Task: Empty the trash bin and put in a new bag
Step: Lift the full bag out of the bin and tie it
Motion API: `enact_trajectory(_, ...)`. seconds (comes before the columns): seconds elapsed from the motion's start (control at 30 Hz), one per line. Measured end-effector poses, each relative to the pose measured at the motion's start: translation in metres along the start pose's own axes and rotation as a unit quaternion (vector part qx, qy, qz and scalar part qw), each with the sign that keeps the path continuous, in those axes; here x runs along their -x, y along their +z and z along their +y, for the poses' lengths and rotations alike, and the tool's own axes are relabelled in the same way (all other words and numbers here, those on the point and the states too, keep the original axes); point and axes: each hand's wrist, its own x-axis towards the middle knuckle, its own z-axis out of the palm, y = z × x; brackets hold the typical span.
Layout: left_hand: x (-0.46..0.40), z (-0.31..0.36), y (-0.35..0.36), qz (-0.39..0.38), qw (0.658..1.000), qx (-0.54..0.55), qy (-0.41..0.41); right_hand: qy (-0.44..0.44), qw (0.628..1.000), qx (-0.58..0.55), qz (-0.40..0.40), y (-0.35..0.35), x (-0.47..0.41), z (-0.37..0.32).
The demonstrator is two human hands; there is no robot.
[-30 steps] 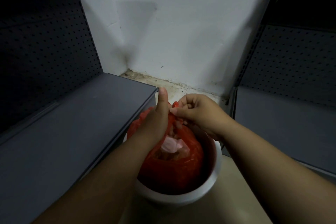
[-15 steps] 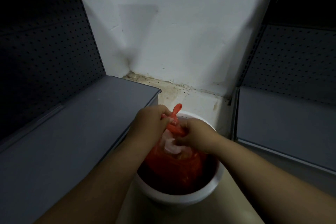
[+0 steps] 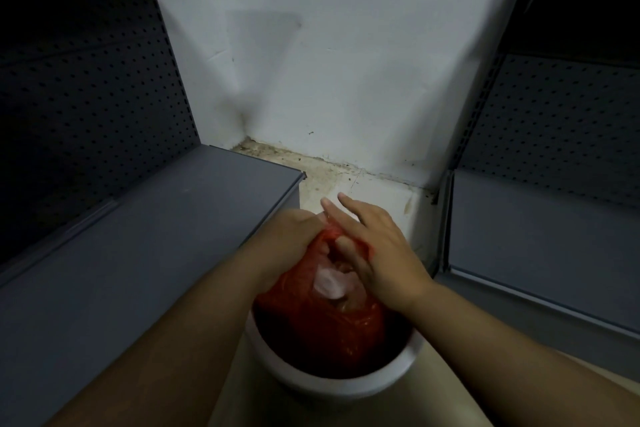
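A round white trash bin stands on the floor between two shelf units. Inside it sits a full red plastic bag with pale crumpled trash showing through its side. My left hand is closed around the gathered top of the bag on its left side. My right hand lies over the bag's neck from the right, with two fingers stretched out toward the wall and a strip of red plastic wrapped across its lower fingers.
A grey metal shelf with a perforated back panel runs along the left. Another grey shelf stands on the right. A white wall with a dirty floor edge closes the gap behind the bin.
The upright red tail of the bag's neck is gone from view. My right hand has moved up over the neck and spread its fingers; my left hand stays closed on the bag.
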Motion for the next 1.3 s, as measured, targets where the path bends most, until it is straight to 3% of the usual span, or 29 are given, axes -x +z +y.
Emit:
enact_trajectory(0.07,0.001,-0.002,-0.001,0.050,0.981,-0.162,0.094,0.061,0.996,-0.069,0.024,-0.001,-0.001,0.003)
enact_trajectory(0.13,0.005,-0.008,-0.002,0.101,0.908,-0.346,0.216,0.106,0.991,-0.066,0.039,0.001,0.000,0.008)
enact_trajectory(0.2,0.007,-0.020,-0.005,0.135,0.863,-0.423,0.241,0.127,0.991,-0.013,0.031,0.002,0.003,0.018)
enact_trajectory(0.4,0.015,-0.069,-0.031,0.119,0.907,-0.385,0.125,0.110,0.983,0.127,-0.073,-0.021,0.043,0.064)
enact_trajectory(0.5,0.011,-0.063,-0.028,0.139,0.918,-0.350,0.124,0.181,0.983,0.026,-0.007,-0.026,0.035,0.053)
enact_trajectory(0.57,0.007,-0.053,-0.021,0.173,0.943,-0.260,0.112,0.272,0.956,-0.108,0.016,-0.026,0.023,0.036)
enact_trajectory(0.63,0.004,-0.045,-0.012,0.196,0.973,-0.105,0.067,0.335,0.893,-0.293,0.066,-0.023,0.012,0.019)
enact_trajectory(0.67,0.003,-0.042,-0.005,0.197,0.979,-0.019,0.038,0.362,0.839,-0.393,0.100,-0.019,0.007,0.012)
enact_trajectory(0.77,0.004,-0.037,0.007,0.180,0.971,0.160,0.005,0.410,0.607,-0.659,0.171,-0.012,-0.004,-0.007)
enact_trajectory(0.8,0.004,-0.034,0.010,0.160,0.962,0.221,0.002,0.407,0.559,-0.699,0.179,-0.010,-0.005,-0.009)
enact_trajectory(0.83,0.004,-0.033,0.011,0.143,0.952,0.272,0.002,0.407,0.536,-0.717,0.183,-0.009,-0.006,-0.010)
enact_trajectory(0.93,0.002,-0.035,0.010,0.128,0.933,0.336,0.002,0.417,0.559,-0.695,0.177,-0.011,-0.004,-0.004)
enact_trajectory(1.1,-0.002,-0.043,0.009,0.174,0.967,0.186,-0.021,0.431,0.650,-0.606,0.155,-0.021,0.005,0.014)
enact_trajectory(1.3,-0.004,-0.054,-0.012,0.231,0.963,0.132,-0.035,0.468,0.714,-0.491,0.174,-0.029,0.018,0.034)
